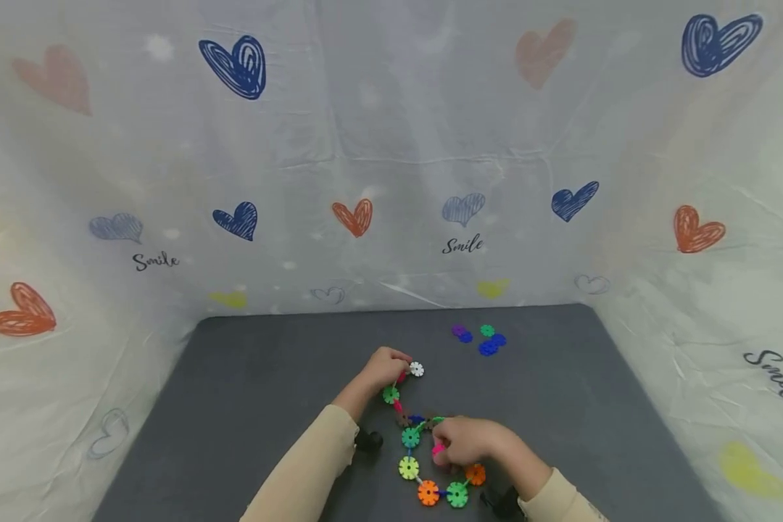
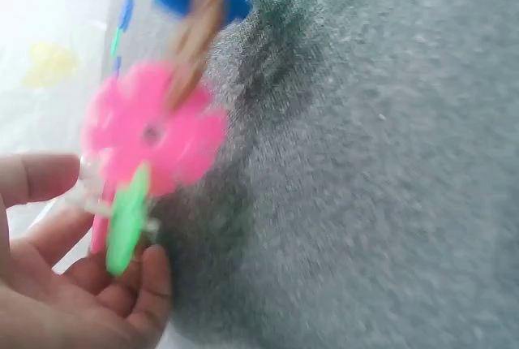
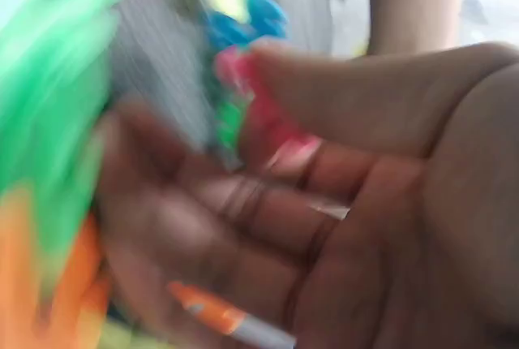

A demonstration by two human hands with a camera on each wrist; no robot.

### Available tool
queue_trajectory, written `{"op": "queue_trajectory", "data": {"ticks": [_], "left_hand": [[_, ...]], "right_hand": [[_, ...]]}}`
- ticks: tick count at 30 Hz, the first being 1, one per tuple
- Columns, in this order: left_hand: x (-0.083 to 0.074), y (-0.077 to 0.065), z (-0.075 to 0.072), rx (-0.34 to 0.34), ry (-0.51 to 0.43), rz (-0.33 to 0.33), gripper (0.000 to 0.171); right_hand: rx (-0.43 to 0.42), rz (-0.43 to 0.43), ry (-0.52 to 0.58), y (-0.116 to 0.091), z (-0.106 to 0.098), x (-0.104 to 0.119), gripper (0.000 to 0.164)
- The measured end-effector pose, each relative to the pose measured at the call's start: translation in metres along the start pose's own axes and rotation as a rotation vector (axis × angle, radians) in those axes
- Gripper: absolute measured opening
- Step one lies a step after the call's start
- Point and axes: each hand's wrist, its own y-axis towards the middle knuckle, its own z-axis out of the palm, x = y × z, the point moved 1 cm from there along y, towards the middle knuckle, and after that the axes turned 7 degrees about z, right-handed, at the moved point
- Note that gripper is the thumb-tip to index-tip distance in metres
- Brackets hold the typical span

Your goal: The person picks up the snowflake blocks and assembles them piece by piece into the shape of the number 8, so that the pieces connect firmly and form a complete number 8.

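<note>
A chain of notched plastic snowflake discs in many colours winds between both hands. In the head view my left hand (image 1: 385, 367) grips the chain's far end, beside a white disc (image 1: 416, 369) and above a green disc (image 1: 391, 394). In the left wrist view its fingers curl by an edge-on green disc (image 2: 128, 223), with a large pink disc (image 2: 154, 134) just past the fingertips. My right hand (image 1: 465, 440) pinches a pink disc (image 1: 438, 449) between thumb and fingers, seen blurred in the right wrist view as a pink disc (image 3: 272, 118). Its fingers partly hide the chain.
Loose discs lie toward the back of the grey table (image 1: 287, 377): a purple disc (image 1: 458, 330), a green disc (image 1: 487, 330) and several blue discs (image 1: 489, 348). The chain's near part curves past a yellow disc (image 1: 408, 467) to an orange disc (image 1: 475, 475). A heart-printed cloth (image 1: 391, 145) hangs behind.
</note>
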Motion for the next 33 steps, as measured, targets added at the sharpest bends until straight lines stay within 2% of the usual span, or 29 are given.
{"op": "queue_trajectory", "data": {"ticks": [2,4,8,12,16,19,21,26,29,33], "left_hand": [[0.002,-0.007,-0.004,0.001,-0.041,-0.011,0.029],[0.005,-0.016,-0.006,-0.021,-0.067,-0.021,0.028],[0.010,-0.036,-0.007,-0.147,-0.130,-0.039,0.023],[0.016,-0.050,-0.002,-0.251,-0.193,-0.013,0.021],[0.022,-0.057,0.004,-0.287,-0.224,0.019,0.021],[0.025,-0.060,0.005,-0.298,-0.229,0.021,0.021],[0.026,-0.062,0.006,-0.287,-0.233,0.027,0.021],[0.029,-0.066,0.002,-0.214,-0.255,0.083,0.021],[0.029,-0.067,0.001,-0.165,-0.238,0.108,0.021],[0.029,-0.067,0.001,-0.124,-0.212,0.125,0.022]], "right_hand": [[-0.128,0.082,-0.127,0.000,-0.005,0.001,0.028],[-0.231,0.116,-0.203,0.002,-0.014,0.000,0.020],[-0.391,0.087,-0.234,0.012,-0.030,-0.005,0.013],[-0.583,0.057,-0.225,0.019,-0.042,-0.006,0.020],[-0.779,-0.011,-0.105,0.031,-0.050,-0.001,0.012],[-0.809,-0.080,-0.008,0.046,-0.050,0.002,0.006],[-0.800,-0.103,0.005,0.055,-0.048,0.005,0.004],[-0.809,-0.164,-0.106,0.067,-0.042,0.013,0.004],[-0.806,-0.217,-0.173,0.069,-0.040,0.015,0.004],[-0.783,-0.295,-0.211,0.071,-0.041,0.011,0.004]]}}
